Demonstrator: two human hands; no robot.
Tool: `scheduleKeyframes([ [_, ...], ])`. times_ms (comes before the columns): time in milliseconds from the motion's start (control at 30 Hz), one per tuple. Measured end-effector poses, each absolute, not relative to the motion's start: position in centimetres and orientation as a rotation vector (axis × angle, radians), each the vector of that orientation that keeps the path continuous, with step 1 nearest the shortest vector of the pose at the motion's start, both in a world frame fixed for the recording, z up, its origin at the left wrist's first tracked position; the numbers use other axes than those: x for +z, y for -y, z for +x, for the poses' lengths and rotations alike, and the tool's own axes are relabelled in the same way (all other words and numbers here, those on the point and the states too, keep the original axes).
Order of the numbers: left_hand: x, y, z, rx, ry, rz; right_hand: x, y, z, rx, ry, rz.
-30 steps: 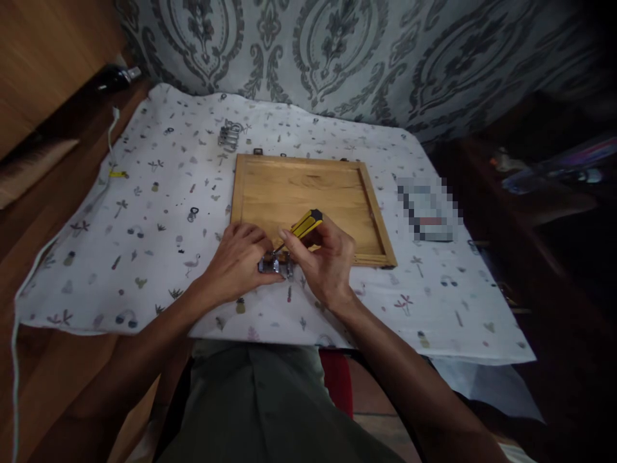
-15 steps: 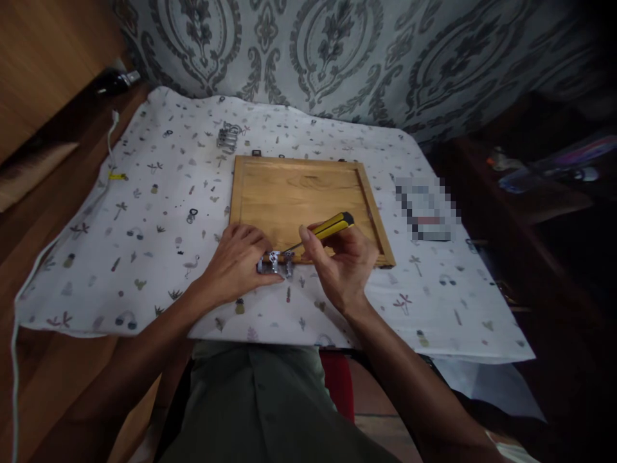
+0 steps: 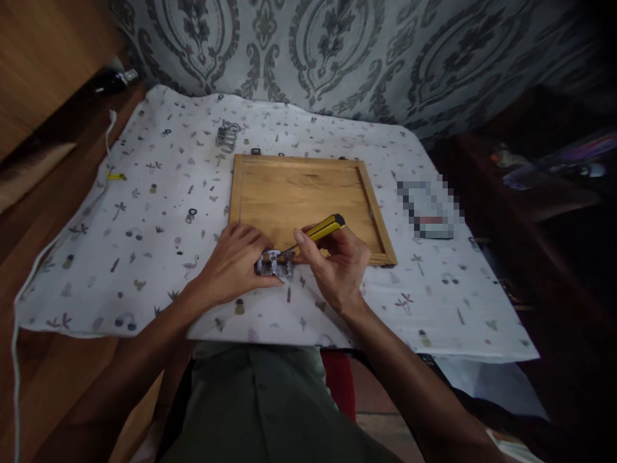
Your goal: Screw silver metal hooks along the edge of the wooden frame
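Note:
My right hand (image 3: 343, 262) grips a yellow and black screwdriver (image 3: 324, 227), its shaft slanting down to the left. The tip is at a silver metal fitting (image 3: 274, 260), which sits on the near edge of a framed wooden panel (image 3: 299, 193). Closed around the left part of that edge and the fitting is my left hand (image 3: 241, 258). Its thumb lies below the fitting and its fingers rest over the frame. Whether the tip sits in a screw is too small to tell.
A patterned white cloth (image 3: 159, 270) covers the table. Similar silver fittings (image 3: 226, 135) lie beyond the panel's far left corner. A small dark ring-shaped piece (image 3: 191, 215) is left of the panel. A blurred-out object (image 3: 429, 207) lies right. A white cable (image 3: 36, 270) runs along the left edge.
The screwdriver handle and my right hand have shifted slightly left, with the tip staying at the fitting. My left hand keeps its place.

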State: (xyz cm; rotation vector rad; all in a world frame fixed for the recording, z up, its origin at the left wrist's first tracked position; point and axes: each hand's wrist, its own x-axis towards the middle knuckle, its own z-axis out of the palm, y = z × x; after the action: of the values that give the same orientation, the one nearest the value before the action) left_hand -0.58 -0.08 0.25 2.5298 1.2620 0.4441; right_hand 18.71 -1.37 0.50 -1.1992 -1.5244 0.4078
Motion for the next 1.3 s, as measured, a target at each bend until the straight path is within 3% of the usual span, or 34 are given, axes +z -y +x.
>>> scheduleKeyframes([
  [967,0.3,0.1,-0.8,0.418,-1.248,2.548,0.1,1.4,18.3,0.512,1.527,-1.214],
  [1300,0.0,0.1,-0.6,0.431,-1.275,2.592,1.5,1.8,18.0,0.29,1.694,-1.192],
])
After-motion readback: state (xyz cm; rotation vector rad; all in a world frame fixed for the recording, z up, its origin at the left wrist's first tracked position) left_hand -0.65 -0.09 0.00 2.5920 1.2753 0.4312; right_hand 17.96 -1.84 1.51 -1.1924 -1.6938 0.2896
